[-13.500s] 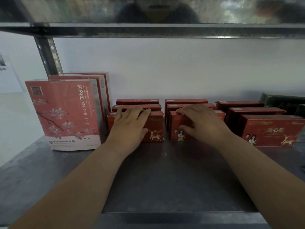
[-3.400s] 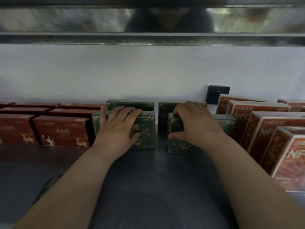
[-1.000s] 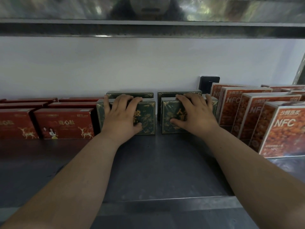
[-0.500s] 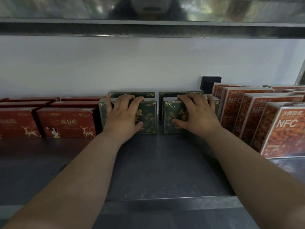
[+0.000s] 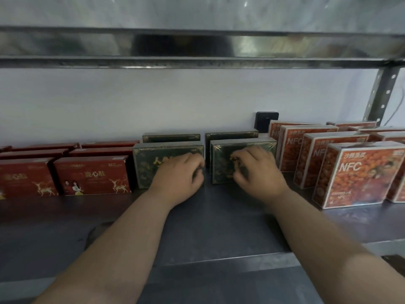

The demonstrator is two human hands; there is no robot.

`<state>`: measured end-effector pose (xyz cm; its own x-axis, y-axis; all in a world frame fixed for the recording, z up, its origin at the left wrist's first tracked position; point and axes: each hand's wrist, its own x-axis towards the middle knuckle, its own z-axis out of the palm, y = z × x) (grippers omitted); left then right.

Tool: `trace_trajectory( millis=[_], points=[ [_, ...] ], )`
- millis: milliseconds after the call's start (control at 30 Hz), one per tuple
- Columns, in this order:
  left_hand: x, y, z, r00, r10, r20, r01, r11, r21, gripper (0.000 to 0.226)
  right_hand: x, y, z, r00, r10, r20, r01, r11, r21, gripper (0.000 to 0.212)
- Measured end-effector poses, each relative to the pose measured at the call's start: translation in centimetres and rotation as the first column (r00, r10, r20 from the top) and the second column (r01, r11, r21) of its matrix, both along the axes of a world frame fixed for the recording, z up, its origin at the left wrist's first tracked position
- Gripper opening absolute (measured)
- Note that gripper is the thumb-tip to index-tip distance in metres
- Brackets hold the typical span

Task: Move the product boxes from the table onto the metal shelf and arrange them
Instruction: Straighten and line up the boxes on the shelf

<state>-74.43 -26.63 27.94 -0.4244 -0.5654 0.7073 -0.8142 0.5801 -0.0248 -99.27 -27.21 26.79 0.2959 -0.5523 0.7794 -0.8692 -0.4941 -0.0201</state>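
Two dark green boxes with gold print stand upright side by side on the metal shelf. My left hand is in front of the left green box, fingers curled against its face. In front of the right green box is my right hand, also curled. Neither hand wraps around a box. Behind each stands another green box, the right one near the wall.
Red boxes with deer print stand in rows to the left. Orange NFC boxes stand in rows to the right. The upper shelf rail hangs overhead. A black socket sits on the wall, and a perforated upright stands far right.
Both hands have slid down off the tops of the front green boxes and curled in front of their faces. The boxes stand as before.
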Motion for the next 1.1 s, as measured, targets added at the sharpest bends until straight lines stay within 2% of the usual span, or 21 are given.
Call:
trace_trajectory(
  millis=[100, 167, 300, 433, 533, 667, 800, 933, 1033, 1100],
  points=[
    [-1.3, 1.2, -1.0, 0.993, 0.004, 0.118, -0.032, 0.972, 0.233, 0.006, -0.2, 2.4, -1.0, 0.999, 0.009, -0.054, 0.012, 0.926, 0.377, 0.047],
    [-2.1, 2.2, -1.7, 0.991, 0.007, 0.137, -0.057, 0.928, 0.369, 0.012, -0.7, 3.7, -1.7, 0.994, 0.019, -0.109, 0.038, 0.864, 0.502, 0.045],
    [-3.6, 4.7, -2.6, 0.989, 0.028, 0.142, -0.102, 0.827, 0.553, 0.035, -2.7, 6.1, -2.5, 0.996, 0.058, -0.066, -0.008, 0.812, 0.583, 0.041],
    [-5.5, 7.3, -3.0, 0.986, 0.09, 0.143, -0.158, 0.796, 0.585, 0.052, -6.3, 8.4, -2.7, 0.987, 0.118, -0.111, -0.022, 0.778, 0.628, 0.046],
    [-8.6, 9.3, -3.3, 0.986, 0.121, 0.111, -0.164, 0.781, 0.602, 0.057, -9.6, 10.4, -2.5, 0.971, 0.211, -0.111, -0.098, 0.779, 0.619, 0.046],
    [-13.9, 11.4, -3.9, 0.986, 0.117, 0.123, -0.167, 0.787, 0.594, 0.062, -13.9, 13.1, -1.9, 0.92, 0.308, -0.244, -0.128, 0.821, 0.557, 0.039],
    [-18.3, 12.4, -1.9, 0.993, 0.097, 0.071, -0.12, 0.828, 0.548, 0.05, -17.8, 14.4, 1.2, 0.877, 0.287, -0.386, -0.108, 0.899, 0.424, 0.035],
    [-21.3, 11.8, 3.1, 0.993, 0.105, -0.045, -0.078, 0.907, 0.415, 0.044, -21.0, 14.4, 6.0, 0.87, 0.299, -0.391, -0.161, 0.924, 0.347, 0.031],
    [-23.2, 10.2, 6.9, 0.987, 0.105, -0.119, -0.063, 0.949, 0.31, 0.02, -23.2, 13.1, 9.3, 0.884, 0.235, -0.404, -0.119, 0.949, 0.292, 0.033],
    [-24.2, 8.5, 8.8, 0.985, 0.096, -0.147, -0.05, 0.955, 0.292, 0.016, -24.8, 11.5, 11.0, 0.895, 0.217, -0.391, -0.114, 0.956, 0.27, 0.032]
  ],
)
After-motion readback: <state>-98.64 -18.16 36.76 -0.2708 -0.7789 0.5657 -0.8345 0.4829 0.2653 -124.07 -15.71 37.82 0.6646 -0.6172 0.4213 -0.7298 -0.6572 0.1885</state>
